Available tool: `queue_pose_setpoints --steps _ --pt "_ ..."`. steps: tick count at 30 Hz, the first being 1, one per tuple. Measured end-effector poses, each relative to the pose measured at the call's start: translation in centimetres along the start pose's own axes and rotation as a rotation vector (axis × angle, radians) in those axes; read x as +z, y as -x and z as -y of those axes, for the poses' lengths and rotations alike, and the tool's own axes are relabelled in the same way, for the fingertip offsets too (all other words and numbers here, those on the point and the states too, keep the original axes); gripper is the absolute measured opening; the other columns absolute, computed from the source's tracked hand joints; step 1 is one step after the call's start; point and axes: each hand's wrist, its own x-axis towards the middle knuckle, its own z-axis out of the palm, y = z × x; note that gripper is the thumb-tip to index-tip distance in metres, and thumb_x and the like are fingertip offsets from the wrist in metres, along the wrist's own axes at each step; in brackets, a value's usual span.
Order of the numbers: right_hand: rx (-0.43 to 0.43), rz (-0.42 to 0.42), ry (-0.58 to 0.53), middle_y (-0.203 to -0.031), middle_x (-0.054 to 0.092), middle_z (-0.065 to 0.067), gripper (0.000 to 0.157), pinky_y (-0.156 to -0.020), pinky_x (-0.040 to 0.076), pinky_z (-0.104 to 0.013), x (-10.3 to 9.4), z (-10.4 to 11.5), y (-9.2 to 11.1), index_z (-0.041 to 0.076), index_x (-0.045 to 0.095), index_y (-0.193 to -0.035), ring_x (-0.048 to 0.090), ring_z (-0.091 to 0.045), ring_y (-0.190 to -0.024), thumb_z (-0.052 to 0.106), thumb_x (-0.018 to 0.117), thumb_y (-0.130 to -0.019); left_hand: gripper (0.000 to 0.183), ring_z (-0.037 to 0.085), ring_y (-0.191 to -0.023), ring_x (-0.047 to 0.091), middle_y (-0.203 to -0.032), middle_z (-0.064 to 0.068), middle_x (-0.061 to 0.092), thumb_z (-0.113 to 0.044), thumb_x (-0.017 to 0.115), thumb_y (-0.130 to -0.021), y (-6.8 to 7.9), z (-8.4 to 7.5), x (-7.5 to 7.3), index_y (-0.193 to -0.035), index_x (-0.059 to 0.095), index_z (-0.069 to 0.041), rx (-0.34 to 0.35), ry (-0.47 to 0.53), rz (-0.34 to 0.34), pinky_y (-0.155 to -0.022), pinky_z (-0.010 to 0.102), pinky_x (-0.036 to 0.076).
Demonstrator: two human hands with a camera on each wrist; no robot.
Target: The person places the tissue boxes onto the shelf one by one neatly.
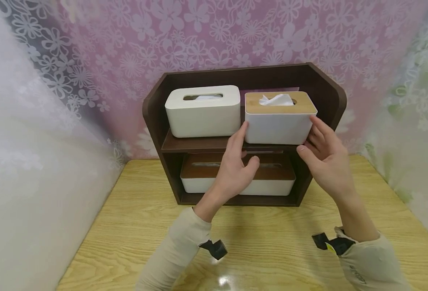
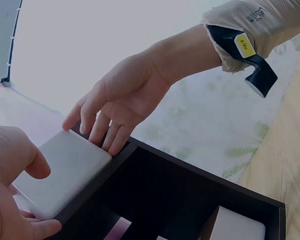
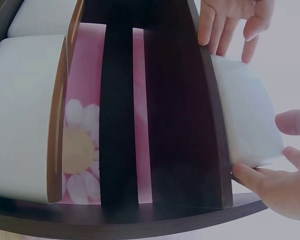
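A white tissue box with a light wooden lid [image 1: 277, 128] stands at the right of the upper shelf, a tissue showing in its slot. My left hand [image 1: 235, 169] has its fingertips at the box's left side, thumb held away from it. On the opposite side, my right hand [image 1: 328, 161] touches the box with extended fingers. Both wrist views show the box's white face [image 2: 72, 165] between the two hands. Left of it on the same shelf sits an all-white tissue box [image 1: 204, 119].
The dark brown two-tier shelf [image 1: 206, 144] stands on a wood-grain table [image 1: 133, 234]. White boxes with brown lids [image 1: 195, 184] fill the lower tier, partly hidden behind my left hand; the right wrist view shows two. Flowered cloth [image 1: 217, 36] hangs behind the shelf.
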Motion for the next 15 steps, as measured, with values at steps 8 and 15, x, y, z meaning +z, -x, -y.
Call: queue_pose_setpoints --steps 8,15 --pt "0.031 0.03 0.138 -0.154 0.024 -0.014 0.074 -0.101 0.036 -0.018 0.09 -0.24 -0.29 0.022 0.028 -0.149 0.029 -0.026 -0.139 -0.005 0.059 -0.088 0.081 0.012 -0.089 0.055 -0.153 -0.007 0.017 -0.009 0.049 -0.088 -0.6 -0.18 -0.32 -0.149 0.006 -0.041 -0.101 -0.008 0.03 -0.066 0.027 0.05" --pt "0.04 0.052 0.177 -0.154 0.025 -0.012 0.077 -0.104 0.035 -0.024 0.07 -0.22 -0.71 0.024 0.021 -0.151 0.029 -0.029 -0.138 -0.003 0.059 -0.089 0.083 0.01 -0.097 0.056 -0.152 -0.009 0.019 -0.009 0.05 -0.086 -0.73 -0.37 -0.48 -0.148 0.009 -0.045 -0.133 0.001 0.031 -0.051 0.028 0.047"
